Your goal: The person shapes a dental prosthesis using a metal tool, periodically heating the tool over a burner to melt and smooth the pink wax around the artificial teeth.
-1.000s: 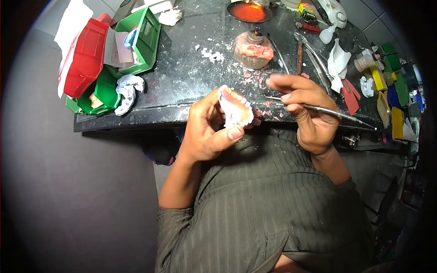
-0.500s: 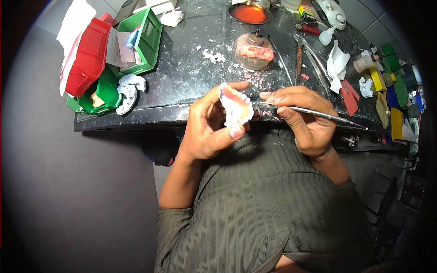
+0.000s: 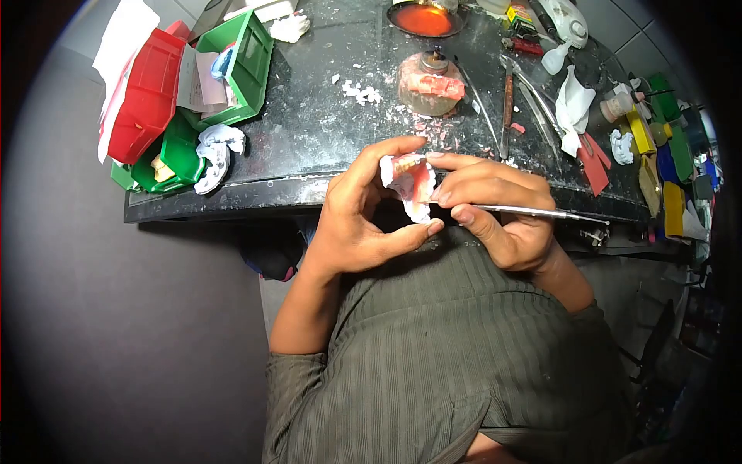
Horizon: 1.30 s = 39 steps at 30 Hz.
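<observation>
A dental model [image 3: 420,188] with pink wax and a row of teeth on a whitish plaster base is held up over the bench's front edge. My left hand [image 3: 359,213] grips it between the thumb below and the fingers above. In my right hand [image 3: 506,205] is a thin metal wax carver [image 3: 541,211], held like a pen and pointing left. Its working tip is hidden behind the fingers, which are right at the model's right side. The carver's far end sticks out to the right past the hand.
On the black bench [image 3: 309,100] stand a glass spirit burner [image 3: 431,85] with pink wax on it and a dish of orange-red material [image 3: 423,21]. Green bins [image 3: 251,69] and a red bin [image 3: 143,100] are at left. Metal tools [image 3: 506,108] and pink wax sheets [image 3: 593,166] lie at right.
My left hand has turned the dental model, so its pink inner side shows more. My right hand has moved left, bringing the carver and fingers up against the model.
</observation>
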### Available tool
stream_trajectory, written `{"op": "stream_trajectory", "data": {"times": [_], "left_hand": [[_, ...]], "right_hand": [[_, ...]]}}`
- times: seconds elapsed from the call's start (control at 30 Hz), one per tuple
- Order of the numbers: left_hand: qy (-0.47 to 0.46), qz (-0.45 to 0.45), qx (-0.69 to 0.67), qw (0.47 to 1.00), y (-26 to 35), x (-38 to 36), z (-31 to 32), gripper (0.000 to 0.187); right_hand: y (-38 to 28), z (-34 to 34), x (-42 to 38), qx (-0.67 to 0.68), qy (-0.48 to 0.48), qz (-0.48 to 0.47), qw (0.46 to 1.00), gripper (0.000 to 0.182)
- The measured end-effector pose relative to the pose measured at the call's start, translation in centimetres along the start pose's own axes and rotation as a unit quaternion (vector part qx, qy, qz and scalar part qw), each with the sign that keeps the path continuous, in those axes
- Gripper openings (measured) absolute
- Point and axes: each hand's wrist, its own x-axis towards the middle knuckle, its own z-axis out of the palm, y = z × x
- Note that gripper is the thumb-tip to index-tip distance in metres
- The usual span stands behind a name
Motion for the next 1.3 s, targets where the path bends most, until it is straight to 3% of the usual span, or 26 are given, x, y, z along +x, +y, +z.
{"op": "stream_trajectory", "data": {"times": [0.17, 0.5, 0.67, 0.87, 0.93, 1.07, 1.2, 1.3], "left_hand": [[-0.020, -0.061, -0.047, 0.997, 0.1, -0.4, -0.3, 0.083], [-0.006, -0.059, -0.041, 0.997, 0.2, -0.3, 0.0, 0.084], [-0.017, 0.031, 0.041, 0.999, -0.1, 0.0, 0.1, 0.081], [0.003, 0.072, 0.119, 0.990, -0.2, 0.4, 0.2, 0.077], [0.005, 0.066, 0.114, 0.991, -0.4, 0.4, 0.2, 0.077], [0.012, 0.054, 0.098, 0.994, -0.2, 0.4, 0.4, 0.079], [0.009, 0.058, 0.118, 0.991, -0.3, 0.5, 0.3, 0.079], [0.005, 0.053, 0.111, 0.992, -0.2, 0.5, 0.4, 0.083]], "right_hand": [[0.7, -0.2, 0.1, -0.017, 0.049, 0.007, 0.999, 0.006], [0.6, 0.2, -0.1, -0.031, 0.055, 0.006, 0.998, 0.006], [0.1, 0.2, -0.1, -0.004, 0.015, 0.009, 1.000, 0.007], [0.0, 0.2, -0.2, -0.040, 0.013, 0.024, 0.999, 0.007], [-0.4, -0.2, -0.1, -0.063, -0.033, 0.015, 0.997, 0.007], [0.5, 0.3, -0.3, -0.060, 0.038, 0.049, 0.996, 0.005], [-0.1, -0.6, -0.2, -0.068, -0.046, 0.029, 0.996, 0.006], [0.1, 0.0, -0.2, -0.021, 0.003, 0.052, 0.998, 0.008]]}}
